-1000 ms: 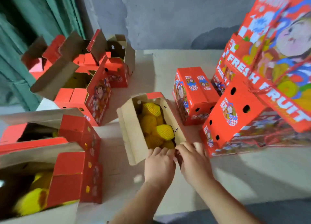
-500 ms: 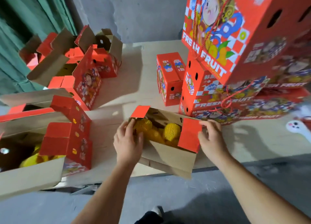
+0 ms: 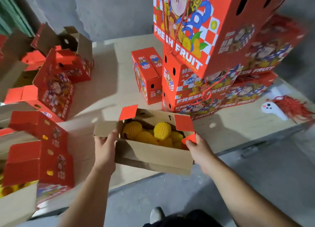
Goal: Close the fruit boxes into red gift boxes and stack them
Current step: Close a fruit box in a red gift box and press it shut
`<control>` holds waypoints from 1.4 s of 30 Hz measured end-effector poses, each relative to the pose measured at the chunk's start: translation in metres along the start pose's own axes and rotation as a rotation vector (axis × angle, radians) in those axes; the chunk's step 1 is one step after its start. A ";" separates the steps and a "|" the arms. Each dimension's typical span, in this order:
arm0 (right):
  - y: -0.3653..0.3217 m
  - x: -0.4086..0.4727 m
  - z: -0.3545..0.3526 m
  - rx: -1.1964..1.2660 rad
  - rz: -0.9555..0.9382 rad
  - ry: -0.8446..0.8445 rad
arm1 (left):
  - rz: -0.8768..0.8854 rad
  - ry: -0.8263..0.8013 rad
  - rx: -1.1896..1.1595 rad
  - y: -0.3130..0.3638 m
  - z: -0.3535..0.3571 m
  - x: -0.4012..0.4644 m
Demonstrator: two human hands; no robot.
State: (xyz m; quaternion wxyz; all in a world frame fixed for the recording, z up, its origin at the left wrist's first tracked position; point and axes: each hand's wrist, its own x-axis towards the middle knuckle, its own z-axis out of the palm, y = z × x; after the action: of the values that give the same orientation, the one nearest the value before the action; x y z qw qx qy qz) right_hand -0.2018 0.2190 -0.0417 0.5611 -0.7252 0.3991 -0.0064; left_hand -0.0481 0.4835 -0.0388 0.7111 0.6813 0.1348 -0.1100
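1. A table point(image 3: 238, 124) bears everything.
2. A stack of closed red boxes point(image 3: 213, 59) stands at its right rear.
3. An open box point(image 3: 153, 153) sits at the near edge, flaps up.
4. The left hand point(image 3: 104, 150) grips the box's left end flap.
5. The right hand point(image 3: 201, 150) pinches its right red flap.
6. Yellow netted fruit point(image 3: 160, 131) lies inside.

Single head cam, wide-angle, looks fwd and steeply down, close over table point(image 3: 109, 83) edge, stack point(image 3: 213, 59) at 1 o'clock.
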 end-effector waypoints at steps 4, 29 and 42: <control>0.014 0.008 -0.044 -0.072 -0.020 0.038 | 0.152 -0.293 0.123 -0.005 0.022 -0.039; 0.102 0.175 -0.394 0.218 0.091 0.142 | -0.004 -0.219 0.293 -0.067 0.384 -0.131; 0.107 0.169 -0.439 0.116 -0.393 -0.271 | -0.373 -0.208 -0.033 -0.063 0.396 -0.095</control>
State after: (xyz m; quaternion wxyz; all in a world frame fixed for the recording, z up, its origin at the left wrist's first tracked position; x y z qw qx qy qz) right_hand -0.3487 -0.2408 -0.0411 0.6380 -0.7498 0.1705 -0.0409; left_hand -0.1422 0.0824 -0.0518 0.6996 0.6177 0.1862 -0.3071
